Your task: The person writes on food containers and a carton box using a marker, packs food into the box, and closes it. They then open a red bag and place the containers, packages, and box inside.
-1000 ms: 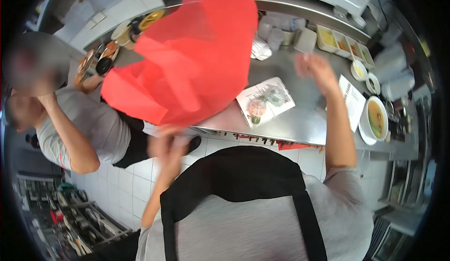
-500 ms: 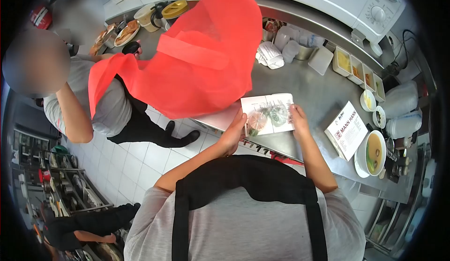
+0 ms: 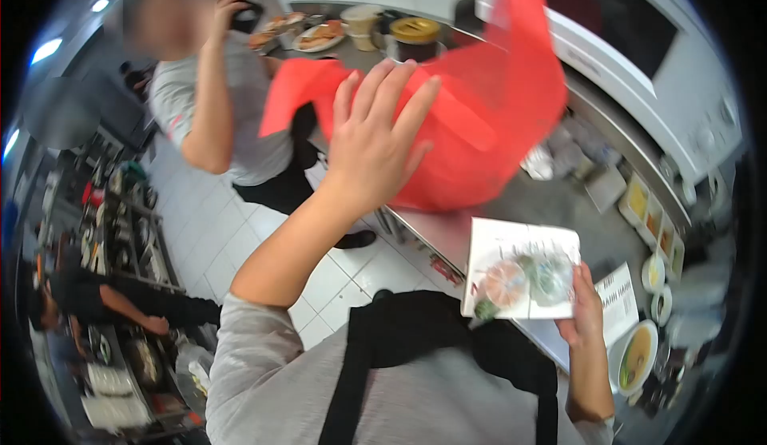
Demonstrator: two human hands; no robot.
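Note:
My right hand [image 3: 586, 307] grips the right edge of a white takeout box [image 3: 497, 239] with print on it. Two round, clear-looking items rest on the box top, one reddish [image 3: 506, 284] and one greenish [image 3: 551, 279]; their exact kind is blurred. My left hand [image 3: 378, 137] is raised with fingers spread, in front of a red bag [image 3: 487, 145]. The bag stands on the counter with its handle loops up. Whether my fingertips touch the bag, I cannot tell.
Another white box [image 3: 627, 305] and a soup bowl [image 3: 637, 357] stand at the right of the steel counter. Food containers [image 3: 637, 201] line its back below a white oven [image 3: 639, 45]. A person in a grey shirt [image 3: 248, 85] stands beyond the bag; another [image 3: 120, 305] is at lower left.
My left hand has let go of the box and risen toward the red bag. The box stays in my right hand. The view has swung left, and the grey-shirted person has lifted a dark object.

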